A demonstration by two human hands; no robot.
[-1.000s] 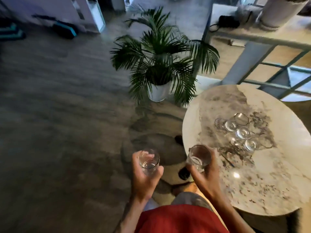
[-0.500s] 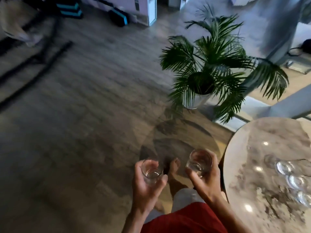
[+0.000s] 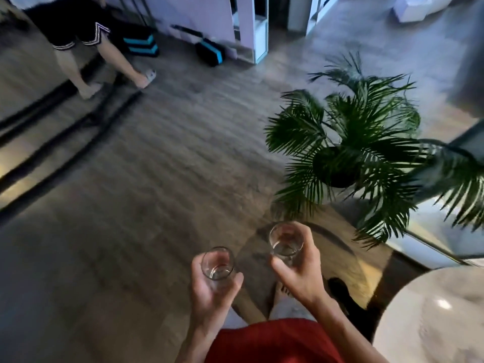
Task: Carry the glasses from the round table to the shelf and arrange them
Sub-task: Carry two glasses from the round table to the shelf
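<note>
I hold two small clear glasses upright in front of my chest. My left hand [image 3: 209,289] is wrapped around the left glass [image 3: 218,263]. My right hand [image 3: 301,271] grips the right glass [image 3: 286,241], held a little higher and farther out. Only the edge of the round marble table [image 3: 429,318] shows, at the lower right. The other glasses on it are out of view. A white shelf unit [image 3: 258,27] stands at the far side of the room.
A potted palm [image 3: 353,153] stands on the floor right of my hands. Another person's legs [image 3: 86,56] are at the top left. Black and teal blocks [image 3: 140,41] lie by the far wall. Wood floor [image 3: 157,166] stretches ahead.
My view has swung left, away from the round table; the glasses left on it have slid out of sight. A person's legs came into view. Both hands keep their glasses.
</note>
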